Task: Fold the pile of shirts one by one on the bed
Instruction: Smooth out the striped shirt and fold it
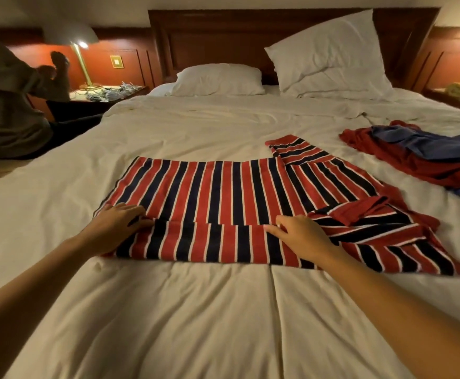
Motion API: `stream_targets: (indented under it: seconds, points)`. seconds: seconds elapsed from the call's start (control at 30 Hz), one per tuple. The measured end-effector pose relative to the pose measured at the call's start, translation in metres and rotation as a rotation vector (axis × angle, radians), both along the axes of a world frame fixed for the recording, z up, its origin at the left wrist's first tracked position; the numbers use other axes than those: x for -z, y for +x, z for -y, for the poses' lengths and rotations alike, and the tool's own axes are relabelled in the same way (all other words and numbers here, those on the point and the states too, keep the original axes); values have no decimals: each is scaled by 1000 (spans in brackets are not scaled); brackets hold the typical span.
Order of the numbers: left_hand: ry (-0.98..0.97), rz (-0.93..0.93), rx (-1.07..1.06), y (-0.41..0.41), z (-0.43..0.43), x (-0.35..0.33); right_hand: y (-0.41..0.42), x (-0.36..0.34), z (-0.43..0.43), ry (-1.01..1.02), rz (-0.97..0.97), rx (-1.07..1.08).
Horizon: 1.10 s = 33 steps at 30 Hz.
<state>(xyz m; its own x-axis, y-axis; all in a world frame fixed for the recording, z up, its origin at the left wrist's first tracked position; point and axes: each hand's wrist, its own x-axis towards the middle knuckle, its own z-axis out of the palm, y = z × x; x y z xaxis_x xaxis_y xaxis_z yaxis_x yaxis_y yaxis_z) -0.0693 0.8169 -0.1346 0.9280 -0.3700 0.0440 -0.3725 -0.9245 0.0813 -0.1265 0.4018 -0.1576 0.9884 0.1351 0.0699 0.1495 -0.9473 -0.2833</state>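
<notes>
A red, navy and white striped shirt (212, 192) lies spread across the middle of the white bed (168, 310), collar end to the right. Its near edge is folded over into a strip (209, 242). My left hand (114, 222) lies on the strip's left end, fingers at the fold line. My right hand (302, 236) lies on the strip's right part, fingers pointing left along the fold. Whether either hand pinches the cloth is hard to tell. A loose pile of shirts (420, 154), dark red with blue on top, sits at the right of the bed.
Two white pillows (217, 79) (330, 53) lean at the wooden headboard. Another person (7, 105) sits at the left by a nightstand with a lit lamp (82, 58). A second nightstand (455, 97) stands at the right.
</notes>
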Motion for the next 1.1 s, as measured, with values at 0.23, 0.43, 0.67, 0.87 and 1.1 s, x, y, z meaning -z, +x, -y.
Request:
stream_targets:
  seconds: [0.23,0.43,0.67,0.87,1.1]
  points:
    - [59,26,-162,34,-7,17,34,1,3,-32,87,44]
    - [11,3,-143,34,-10,19,27,21,8,-100,91,87]
    - [145,235,-139,39,-19,-9,21,12,14,-248,106,188]
    - [-157,-31,-656,19,-10,13,-27,12,45,-177,222,344]
    - [-242,-47,-698,-6,-8,7,-91,14,141,104,129,995]
